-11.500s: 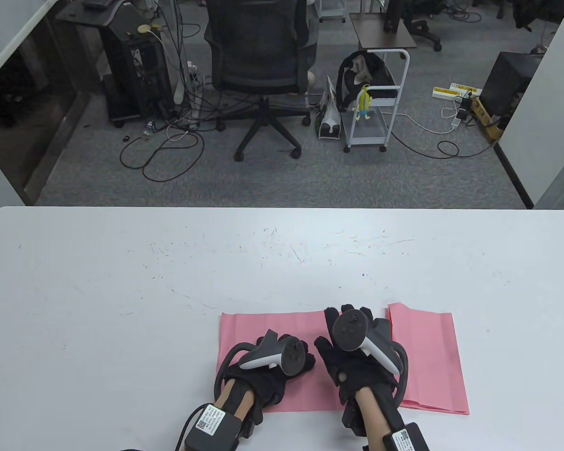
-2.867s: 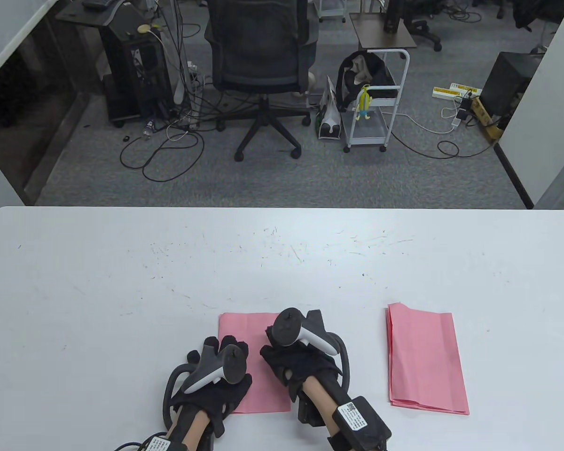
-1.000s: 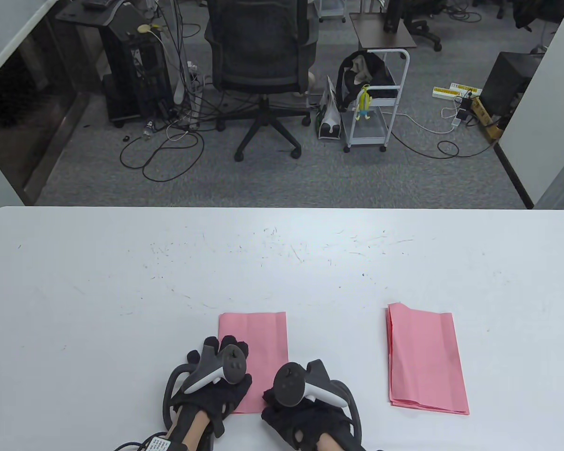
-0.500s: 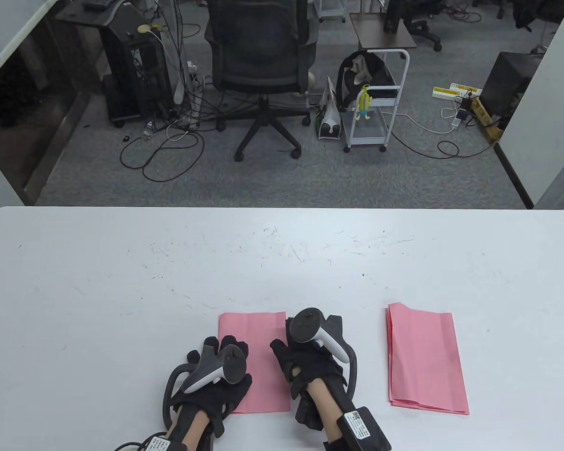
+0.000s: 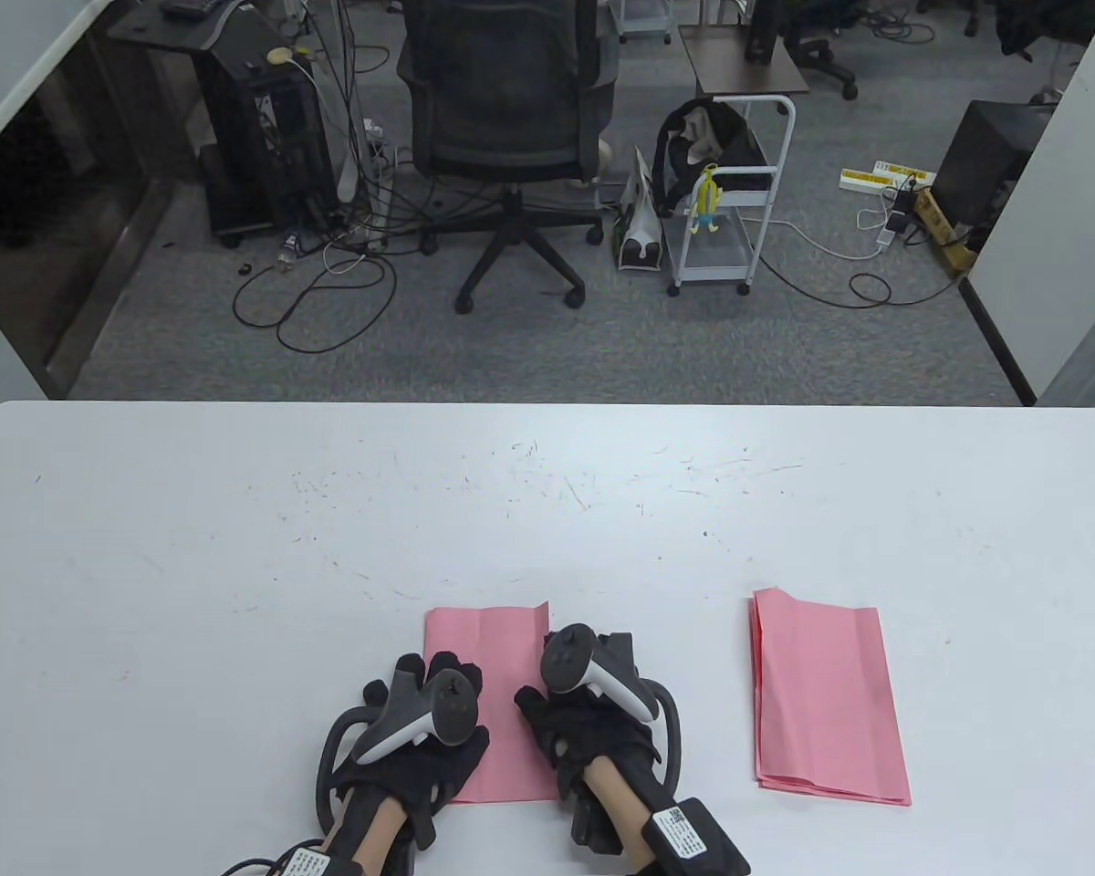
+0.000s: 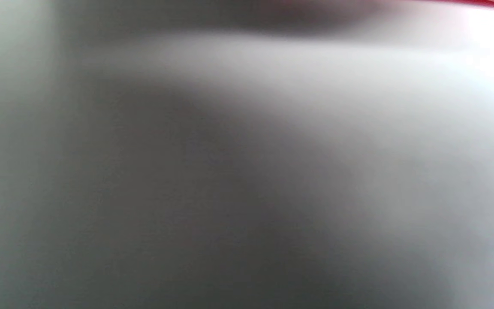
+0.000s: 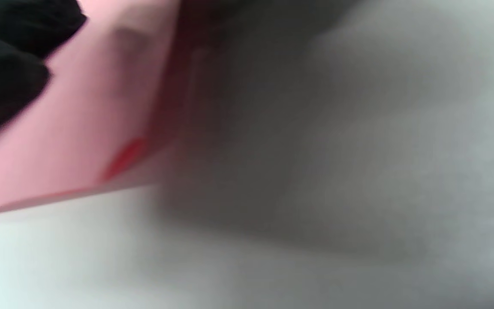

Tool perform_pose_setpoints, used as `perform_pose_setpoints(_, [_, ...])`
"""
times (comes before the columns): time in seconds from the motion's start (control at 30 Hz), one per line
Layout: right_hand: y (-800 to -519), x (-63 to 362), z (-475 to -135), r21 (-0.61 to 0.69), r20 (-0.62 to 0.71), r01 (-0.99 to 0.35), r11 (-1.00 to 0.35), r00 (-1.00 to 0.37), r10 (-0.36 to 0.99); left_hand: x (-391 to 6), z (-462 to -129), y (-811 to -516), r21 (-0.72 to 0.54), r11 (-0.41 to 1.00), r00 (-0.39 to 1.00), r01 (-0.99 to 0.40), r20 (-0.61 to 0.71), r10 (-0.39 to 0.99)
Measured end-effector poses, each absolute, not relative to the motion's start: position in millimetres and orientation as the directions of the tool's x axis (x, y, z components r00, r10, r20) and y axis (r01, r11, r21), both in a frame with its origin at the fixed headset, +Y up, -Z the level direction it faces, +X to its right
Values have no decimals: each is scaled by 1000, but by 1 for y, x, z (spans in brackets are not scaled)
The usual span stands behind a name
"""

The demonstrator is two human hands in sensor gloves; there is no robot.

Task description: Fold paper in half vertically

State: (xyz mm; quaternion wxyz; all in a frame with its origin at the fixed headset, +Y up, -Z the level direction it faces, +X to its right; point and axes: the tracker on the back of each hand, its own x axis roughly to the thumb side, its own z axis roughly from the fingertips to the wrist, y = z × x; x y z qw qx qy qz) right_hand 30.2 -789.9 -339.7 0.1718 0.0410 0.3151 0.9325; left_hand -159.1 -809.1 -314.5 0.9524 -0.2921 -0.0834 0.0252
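The right hand (image 5: 593, 712) is sliding back toward the person along the right edge of the pink paper (image 5: 488, 657): half a second ago it was sitting higher, near the far right corner, and a second ago it was down at the near edge, so it is running up and down that edge, which I read as creasing a fold that is already made. The sheet is lying at half the width it had some eleven seconds ago, so the task is looking close to finished. The left hand (image 5: 420, 730) is staying where it was, resting flat on the paper's near left part, fingers spread and gripping nothing. The right hand is pressing down rather than holding; how far its fingers are curled I cannot tell. Counting: two hands, one folded sheet under them, and one pink stack (image 5: 826, 698) lying well apart to the right on the counter (image 5: 237, 547).
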Motion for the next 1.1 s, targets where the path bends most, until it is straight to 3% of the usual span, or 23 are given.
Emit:
perform_pose_setpoints(0.13, [-776, 18, -332, 587, 47, -255, -768, -937, 347, -159, -314, -809, -560, 828, 985, 2, 145, 96])
perform_pose_setpoints(0.27, [-768, 14, -329, 601, 52, -332, -727, -892, 450, -159, -314, -809, -560, 829, 985, 2, 145, 95])
perform_pose_setpoints(0.47, [-776, 36, -336, 585, -160, -580, -567, -768, 620, -159, -315, -809, -560, 828, 985, 1, 144, 97])
perform_pose_setpoints(0.6, [-786, 45, -340, 556, -228, -610, -564, -765, 602, -159, -315, -809, -561, 828, 985, 0, 143, 97])
perform_pose_setpoints(0.93, [-786, 42, -336, 522, -204, -588, -619, -790, 578, -159, -316, -804, -551, 835, 988, 13, 137, 74])
perform_pose_setpoints(1.1, [-787, 44, -335, 520, -211, -603, -605, -777, 594, -151, -315, -775, -464, 886, 988, 6, 141, 67])
